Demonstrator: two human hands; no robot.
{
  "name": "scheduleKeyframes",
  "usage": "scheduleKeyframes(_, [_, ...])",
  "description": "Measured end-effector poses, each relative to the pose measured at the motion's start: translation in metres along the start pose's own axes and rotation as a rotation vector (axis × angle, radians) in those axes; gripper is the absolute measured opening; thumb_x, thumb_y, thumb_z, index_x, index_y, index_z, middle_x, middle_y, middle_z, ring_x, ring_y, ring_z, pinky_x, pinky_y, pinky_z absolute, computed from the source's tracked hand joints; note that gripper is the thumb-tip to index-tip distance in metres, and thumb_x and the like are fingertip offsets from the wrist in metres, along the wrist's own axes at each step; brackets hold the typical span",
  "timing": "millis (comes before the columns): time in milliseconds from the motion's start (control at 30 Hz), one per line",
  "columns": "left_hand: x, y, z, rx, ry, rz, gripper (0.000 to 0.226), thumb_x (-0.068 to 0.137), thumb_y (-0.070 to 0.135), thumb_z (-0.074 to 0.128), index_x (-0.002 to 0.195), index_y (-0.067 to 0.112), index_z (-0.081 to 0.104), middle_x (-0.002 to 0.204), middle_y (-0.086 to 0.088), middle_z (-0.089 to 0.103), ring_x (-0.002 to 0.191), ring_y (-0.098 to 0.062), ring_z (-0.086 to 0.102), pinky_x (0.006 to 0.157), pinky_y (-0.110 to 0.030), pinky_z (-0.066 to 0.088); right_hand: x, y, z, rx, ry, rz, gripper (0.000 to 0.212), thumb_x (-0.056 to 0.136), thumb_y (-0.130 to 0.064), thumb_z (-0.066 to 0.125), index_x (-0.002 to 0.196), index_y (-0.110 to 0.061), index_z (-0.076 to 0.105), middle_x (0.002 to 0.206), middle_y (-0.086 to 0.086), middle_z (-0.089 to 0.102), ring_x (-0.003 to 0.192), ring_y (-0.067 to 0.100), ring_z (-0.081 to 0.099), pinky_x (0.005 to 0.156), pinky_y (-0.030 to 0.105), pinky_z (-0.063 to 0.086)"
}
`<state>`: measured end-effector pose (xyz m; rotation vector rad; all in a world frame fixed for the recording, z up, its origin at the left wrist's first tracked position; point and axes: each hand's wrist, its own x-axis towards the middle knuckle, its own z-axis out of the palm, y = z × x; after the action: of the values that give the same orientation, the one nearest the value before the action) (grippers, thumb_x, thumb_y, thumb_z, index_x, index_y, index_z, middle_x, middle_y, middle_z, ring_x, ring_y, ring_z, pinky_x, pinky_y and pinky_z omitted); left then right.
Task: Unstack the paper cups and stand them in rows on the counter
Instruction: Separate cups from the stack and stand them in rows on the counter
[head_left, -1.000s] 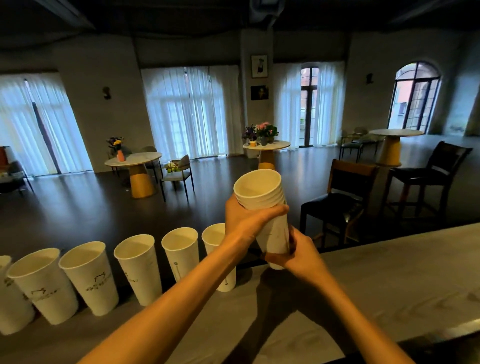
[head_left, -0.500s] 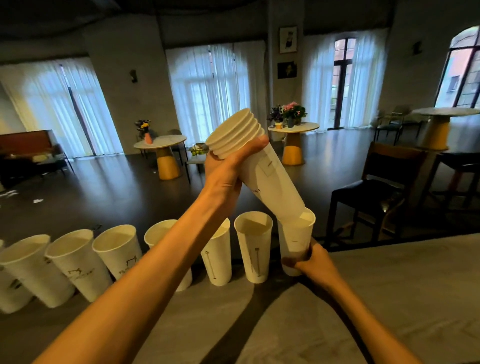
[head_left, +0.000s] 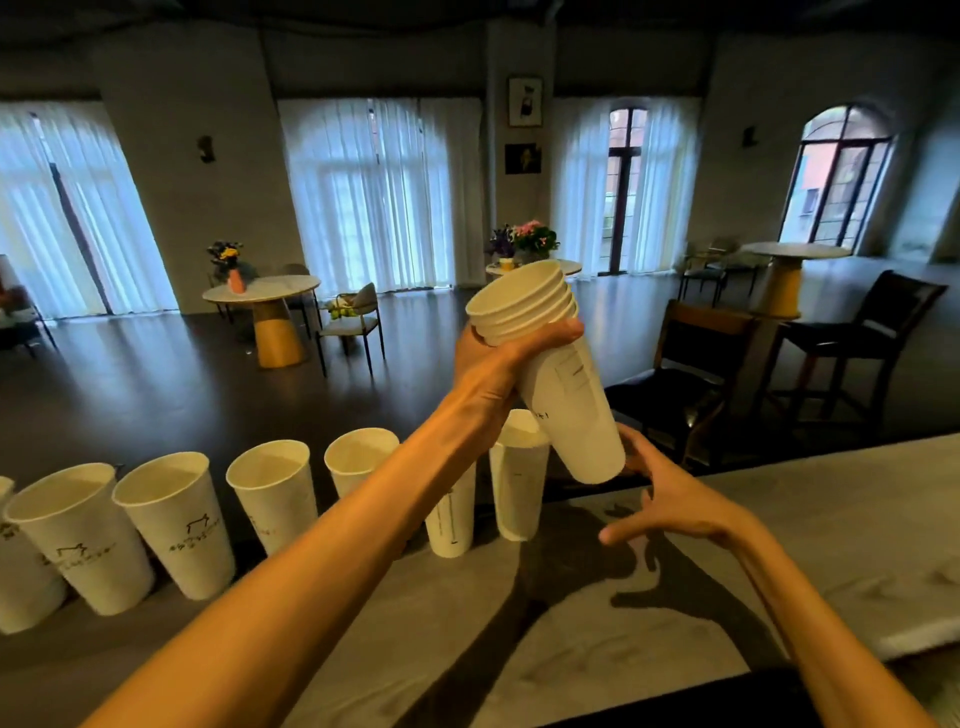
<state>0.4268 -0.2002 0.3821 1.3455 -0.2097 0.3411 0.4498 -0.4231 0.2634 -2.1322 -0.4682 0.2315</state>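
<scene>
Dim hall, grey walls (head_left: 197, 208) | dark glossy floor (head_left: 156, 384) | white-curtained windows (head_left: 379, 192) glowing blue | arched window (head_left: 836, 176) at right | round tables (head_left: 262, 291) on yellow bases, flowers (head_left: 535, 239) | dark chairs (head_left: 691, 364) | framed pictures (head_left: 524, 101) on pillar

A row of cups (head_left: 176, 525) stands along the counter's (head_left: 831, 545) far edge, left of the raised stack (head_left: 550, 374).

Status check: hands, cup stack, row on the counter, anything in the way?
Left hand grips cup stack, tilted, above the counter. Right hand open, reaching under the stack's base. Row of cups standing upright. Nothing in the way.
</scene>
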Motion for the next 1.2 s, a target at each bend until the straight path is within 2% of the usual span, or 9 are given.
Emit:
scheduleKeyframes(100, [-0.009, -0.016, 0.036, 0.082, -0.049, -0.017, 0.095, 0.038, 0.042, 0.092, 0.125, 0.02, 0.061, 0.116, -0.002, 0.072, 0.107, -0.02, 0.068, 0.092, -0.049, 0.057, -0.024, -0.023, -0.027, 0.067, 0.018, -0.046, 0.106, 0.053, -0.028, 0.093, 0.135, -0.052, 0.03, 0.126, -0.032, 0.044, 0.113, -0.014, 0.044, 0.104, 0.026, 0.036])
scheduleKeyframes(267, [-0.016, -0.032, 0.07, 0.141, -0.083, -0.065, 0.087, 0.043, 0.045, 0.092, 0.121, 0.021, 0.062, 0.111, 0.001, 0.073, 0.103, -0.017, 0.068, 0.091, -0.045, 0.058, -0.036, -0.025, -0.036, 0.101, 0.236, -0.098, 0.072, 0.064, -0.03, 0.088, 0.128, -0.031, 0.057, 0.119, -0.012, 0.067, 0.106, 0.0, 0.065, 0.093, 0.031, 0.054])
scheduleKeyframes(433, [-0.01, -0.042, 0.069, 0.231, -0.034, -0.031, 0.049, 0.063, 0.023, 0.094, 0.097, 0.033, 0.059, 0.092, 0.017, 0.067, 0.083, 0.005, 0.063, 0.06, -0.006, 0.049, -0.024, -0.006, -0.004, 0.215, 0.362, -0.162, 0.06, 0.07, -0.022, 0.085, 0.119, -0.039, 0.054, 0.118, -0.014, 0.065, 0.109, 0.001, 0.062, 0.089, 0.024, 0.053])
scheduleKeyframes(533, [-0.004, -0.045, 0.066, 0.25, 0.006, -0.012, 0.051, 0.063, 0.023, 0.094, 0.098, 0.03, 0.057, 0.088, 0.02, 0.063, 0.077, 0.009, 0.06, 0.056, -0.001, 0.045, -0.006, 0.001, 0.012, 0.241, 0.416, -0.157, 0.061, 0.071, -0.024, 0.085, 0.118, -0.04, 0.05, 0.118, -0.015, 0.061, 0.111, 0.003, 0.058, 0.088, 0.022, 0.05])
scheduleKeyframes(633, [0.006, -0.048, 0.064, 0.213, 0.09, 0.018, 0.059, 0.062, 0.024, 0.094, 0.107, 0.027, 0.057, 0.094, 0.017, 0.064, 0.083, 0.007, 0.06, 0.063, -0.006, 0.046, 0.015, 0.008, 0.021, 0.212, 0.536, -0.157, 0.073, 0.064, -0.041, 0.087, 0.126, -0.034, 0.05, 0.123, -0.009, 0.059, 0.116, 0.009, 0.054, 0.091, 0.031, 0.05])
scheduleKeyframes(733, [0.022, -0.033, 0.06, 0.083, 0.159, 0.041, 0.065, 0.062, 0.024, 0.093, 0.117, 0.023, 0.058, 0.108, 0.007, 0.067, 0.092, 0.0, 0.063, 0.073, -0.015, 0.053, 0.031, 0.029, 0.036, 0.209, 0.584, -0.069, 0.078, 0.068, -0.035, 0.088, 0.133, -0.029, 0.045, 0.123, -0.01, 0.056, 0.114, 0.009, 0.052, 0.09, 0.033, 0.05])
scheduleKeyframes(867, [0.047, -0.002, 0.047, -0.046, 0.151, 0.098, 0.091, 0.041, 0.042, 0.092, 0.124, 0.019, 0.061, 0.113, 0.0, 0.072, 0.101, -0.016, 0.069, 0.086, -0.036, 0.061, 0.039, 0.076, 0.061, 0.31, 0.511, 0.027, 0.077, 0.065, -0.043, 0.088, 0.13, -0.035, 0.046, 0.114, -0.011, 0.062, 0.108, 0.015, 0.063, 0.081, 0.032, 0.057])
scheduleKeyframes(967, [0.058, 0.006, 0.034, -0.095, 0.155, 0.122, 0.089, 0.042, 0.044, 0.09, 0.122, 0.016, 0.065, 0.11, -0.005, 0.074, 0.101, -0.022, 0.071, 0.087, -0.045, 0.06, 0.049, 0.088, 0.063, 0.389, 0.427, 0.065, 0.076, 0.069, -0.033, 0.087, 0.129, -0.041, 0.041, 0.116, -0.016, 0.057, 0.111, 0.013, 0.058, 0.084, 0.037, 0.058])
scheduleKeyframes(1200, [0.054, 0.013, 0.02, -0.101, 0.086, 0.172, 0.085, 0.051, 0.042, 0.088, 0.127, 0.014, 0.06, 0.112, -0.01, 0.071, 0.102, -0.026, 0.069, 0.086, -0.048, 0.06, 0.07, 0.096, 0.066, 0.392, 0.38, 0.066, 0.088, 0.067, -0.029, 0.088, 0.138, -0.043, 0.037, 0.126, -0.012, 0.054, 0.115, 0.013, 0.054, 0.096, 0.04, 0.051])
